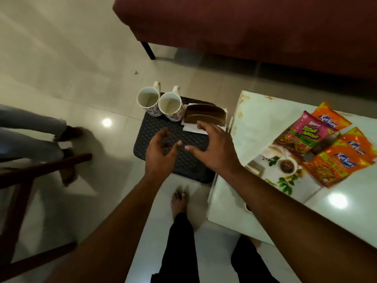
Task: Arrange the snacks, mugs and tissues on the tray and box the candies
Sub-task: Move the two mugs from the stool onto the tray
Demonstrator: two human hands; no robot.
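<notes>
Fingers point(204, 127) of left hand point(159, 158) and right hand point(216, 148) spread, empty, two mugs point(148, 100) point(170, 104), four snack packets point(330, 119) point(304, 133) point(356, 146) point(334, 166)

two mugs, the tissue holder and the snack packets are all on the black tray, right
Not quite. In the head view the two mugs and tissue holder are on the black tray, but the snack packets lie on the white table beside it.
</notes>
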